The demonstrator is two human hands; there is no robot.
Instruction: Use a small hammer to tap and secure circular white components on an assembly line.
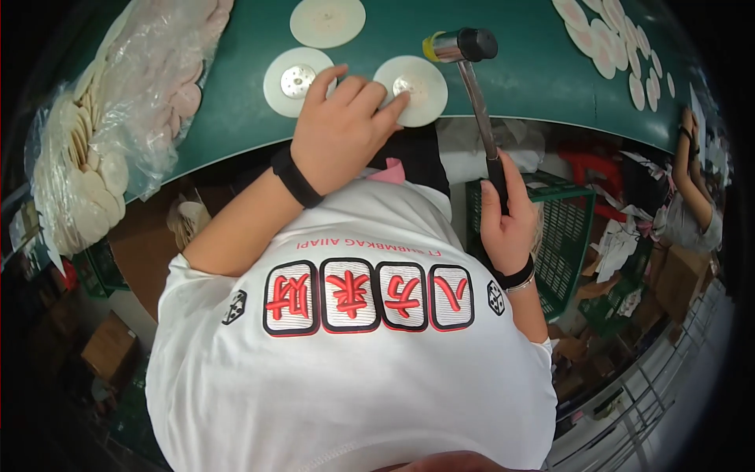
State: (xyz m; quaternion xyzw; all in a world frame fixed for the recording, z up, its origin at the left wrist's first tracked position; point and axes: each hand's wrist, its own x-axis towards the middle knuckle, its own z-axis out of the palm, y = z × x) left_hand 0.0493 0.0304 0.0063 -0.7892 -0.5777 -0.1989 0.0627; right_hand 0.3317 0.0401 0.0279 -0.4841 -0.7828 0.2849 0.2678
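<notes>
My left hand (342,118) hovers palm down over two cream discs, its fingers apart and partly bent. One fingertip lies beside the silver round plate (297,81) on the left disc (277,98). My thumb touches the right disc (429,90), next to a smaller shiny round plate (404,84) at its middle. In my right hand (506,220) is the black handle of a mallet (478,102). Its metal head, with one black and one yellow face, is raised near the right disc. A third cream disc (328,22) lies farther back.
Clear plastic bags (145,94) of stacked cream and pink discs cover the green table's (527,71) left side. More discs (605,47) are spread at the far right. Below the table edge stands a green crate (562,244). Another person's arm (688,177) shows at the right.
</notes>
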